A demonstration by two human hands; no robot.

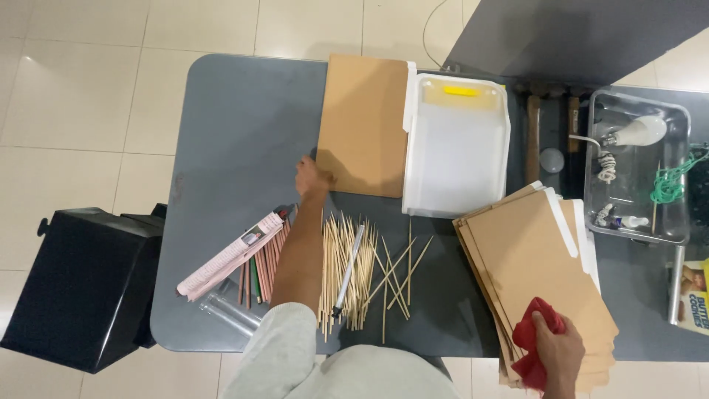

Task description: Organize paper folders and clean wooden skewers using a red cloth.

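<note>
My left hand (312,177) reaches across the grey table (236,133) and touches the lower left corner of a flat brown folder (363,122). My right hand (555,353) is closed on a red cloth (530,336) and rests on a stack of brown folders (543,258) at the near right. Between my arms lies a loose heap of thin wooden sticks (354,270) with a white pen-like rod (348,270) on top.
A white plastic tray (458,148) sits beside the flat folder. Coloured pencils (258,273) and a pink paper packet (233,255) lie left of my arm. A clear bin (636,166) with a bulb and cord stands far right. A black box (77,284) sits on the floor at left.
</note>
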